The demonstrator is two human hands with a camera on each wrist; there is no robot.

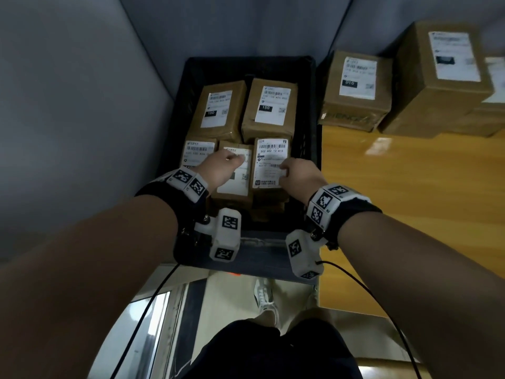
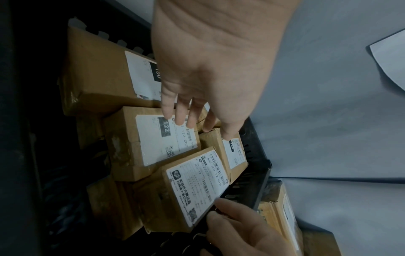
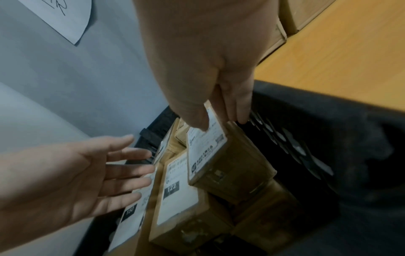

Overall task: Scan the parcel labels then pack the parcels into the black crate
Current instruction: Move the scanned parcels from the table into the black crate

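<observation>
The black crate [image 1: 311, 138] holds several brown parcels with white labels. In the front row, my left hand [image 1: 240, 160] lies with straight fingers [image 2: 186, 119] on the label of the middle parcel marked 122 [image 1: 235, 184]. My right hand [image 1: 284, 169] grips the right-hand parcel [image 1: 269, 154]. Its thumb [image 3: 197, 119] is on the label and its fingers [image 3: 238, 110] go down the side by the crate wall [image 3: 328, 138]. That parcel [image 3: 230, 164] sits tilted, higher than the 122 parcel [image 3: 175, 199]. No scanner is in view.
Two larger parcels [image 1: 218, 110] [image 1: 267, 108] fill the back of the crate. More labelled parcels [image 1: 355, 88] [image 1: 442, 75] stand on the wooden table [image 1: 410, 201] to the right. A grey wall [image 1: 68, 105] runs along the crate's left side.
</observation>
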